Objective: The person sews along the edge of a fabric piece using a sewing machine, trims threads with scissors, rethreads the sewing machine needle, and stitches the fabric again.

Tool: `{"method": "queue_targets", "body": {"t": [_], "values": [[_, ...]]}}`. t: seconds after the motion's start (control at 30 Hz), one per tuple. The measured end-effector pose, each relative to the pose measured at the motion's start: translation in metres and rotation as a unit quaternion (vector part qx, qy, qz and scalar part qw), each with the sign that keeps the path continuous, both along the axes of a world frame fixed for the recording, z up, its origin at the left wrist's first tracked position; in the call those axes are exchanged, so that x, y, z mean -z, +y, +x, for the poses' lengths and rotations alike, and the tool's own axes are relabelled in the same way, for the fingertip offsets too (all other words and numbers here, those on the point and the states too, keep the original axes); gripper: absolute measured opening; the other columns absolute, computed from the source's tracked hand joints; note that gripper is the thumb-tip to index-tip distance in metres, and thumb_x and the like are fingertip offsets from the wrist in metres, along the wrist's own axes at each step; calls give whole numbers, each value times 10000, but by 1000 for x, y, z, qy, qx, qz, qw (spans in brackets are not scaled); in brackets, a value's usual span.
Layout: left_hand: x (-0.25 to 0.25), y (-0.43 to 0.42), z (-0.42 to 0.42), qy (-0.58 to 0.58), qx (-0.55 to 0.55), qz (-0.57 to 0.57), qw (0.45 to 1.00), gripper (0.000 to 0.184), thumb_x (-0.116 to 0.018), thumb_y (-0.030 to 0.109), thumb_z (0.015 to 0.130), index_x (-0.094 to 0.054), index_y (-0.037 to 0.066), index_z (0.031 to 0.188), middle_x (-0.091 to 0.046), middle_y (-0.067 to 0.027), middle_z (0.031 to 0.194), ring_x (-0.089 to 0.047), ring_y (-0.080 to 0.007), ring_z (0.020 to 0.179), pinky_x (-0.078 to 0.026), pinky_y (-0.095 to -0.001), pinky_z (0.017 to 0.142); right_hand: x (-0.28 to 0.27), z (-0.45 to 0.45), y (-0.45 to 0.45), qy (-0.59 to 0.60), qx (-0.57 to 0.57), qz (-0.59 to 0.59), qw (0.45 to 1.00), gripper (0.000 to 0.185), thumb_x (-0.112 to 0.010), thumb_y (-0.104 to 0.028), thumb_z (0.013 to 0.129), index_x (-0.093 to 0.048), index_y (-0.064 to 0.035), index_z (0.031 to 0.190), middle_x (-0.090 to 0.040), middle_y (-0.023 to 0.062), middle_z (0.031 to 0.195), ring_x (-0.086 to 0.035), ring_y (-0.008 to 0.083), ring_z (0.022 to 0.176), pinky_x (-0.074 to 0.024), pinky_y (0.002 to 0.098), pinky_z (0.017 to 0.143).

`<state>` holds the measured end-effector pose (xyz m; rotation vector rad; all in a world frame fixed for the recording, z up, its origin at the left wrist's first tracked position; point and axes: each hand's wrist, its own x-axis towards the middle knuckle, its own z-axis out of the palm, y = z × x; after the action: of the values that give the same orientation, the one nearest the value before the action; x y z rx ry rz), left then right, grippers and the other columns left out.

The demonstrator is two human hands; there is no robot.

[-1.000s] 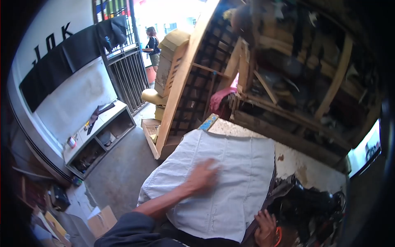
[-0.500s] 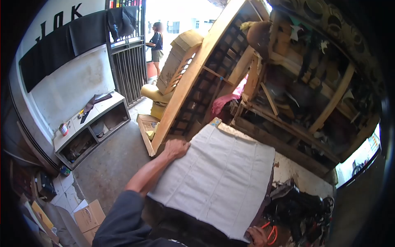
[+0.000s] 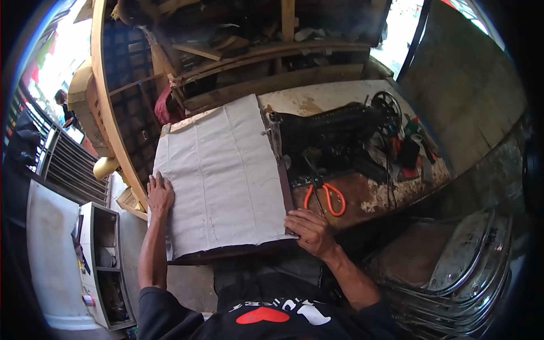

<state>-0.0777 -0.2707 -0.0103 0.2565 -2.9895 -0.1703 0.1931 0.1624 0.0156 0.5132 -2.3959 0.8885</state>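
Observation:
A light grey cloth panel [image 3: 218, 175] with several stitched lines lies spread on the sewing table [image 3: 354, 195], a dark maroon strip showing along its right edge. My left hand [image 3: 161, 192] rests on the panel's left edge, fingers stretched out. At the near right corner, my right hand [image 3: 311, 231] pinches the panel, its fingers curled over the edge and the thumb partly hidden. Just right of the cloth stands a black sewing machine [image 3: 331, 127] with a handwheel. Orange-handled scissors [image 3: 334, 199] lie in front of the machine, close to my right hand.
Small tools and a dark cup [image 3: 416, 141] sit at the table's right end. Stacked metal-framed chair parts [image 3: 464, 260] are at the lower right. A wooden frame [image 3: 105, 113] leans at the left, near a white shelf unit [image 3: 96, 266]. A person [image 3: 65, 107] is outside.
My view has swung to the right, bringing the sewing machine and scissors into full sight. My left hand has gone from a closed grip on the panel's edge to lying flat.

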Motion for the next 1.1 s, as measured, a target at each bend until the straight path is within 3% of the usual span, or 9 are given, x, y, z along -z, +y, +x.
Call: {"method": "queue_targets", "body": {"t": [0.27, 0.57, 0.77, 1.1], "values": [[4, -11, -14, -14, 8, -24, 1000, 645, -419, 440, 1055, -348, 188, 1644, -299, -202, 1701, -350, -404, 1529, -326, -561, 1224, 17, 8, -1, 38, -8, -2, 999, 293, -713, -31, 740, -709, -7, 1032, -736, 102, 1054, -702, 291, 1092, -580, 415, 931], [12, -21, -21, 10, 24, -30, 999, 640, -405, 426, 1058, -357, 158, 1637, -334, -245, 1671, -378, -435, 1504, -342, -515, 1223, 27, 16, -3, 66, 21, -2, 998, 191, -704, -119, 867, -702, 2, 1015, -730, 116, 1049, -703, 290, 1095, -574, 418, 918], [15, -24, -23, 6, 26, -36, 999, 642, -396, 437, 1062, -360, 157, 1638, -321, -251, 1676, -345, -420, 1531, -335, -492, 1233, 27, 28, -4, 50, 33, 10, 998, 241, -721, -201, 884, -707, -1, 1019, -731, 116, 1049, -705, 289, 1066, -571, 412, 929], [10, -22, -20, -4, 29, -29, 999, 645, -392, 438, 1063, -350, 156, 1642, -300, -240, 1690, -320, -408, 1549, -322, -505, 1239, 25, 28, 1, 57, 30, 40, 997, 247, -719, -203, 889, -715, 15, 1006, -732, 137, 1054, -707, 300, 1062, -579, 414, 921]]}}
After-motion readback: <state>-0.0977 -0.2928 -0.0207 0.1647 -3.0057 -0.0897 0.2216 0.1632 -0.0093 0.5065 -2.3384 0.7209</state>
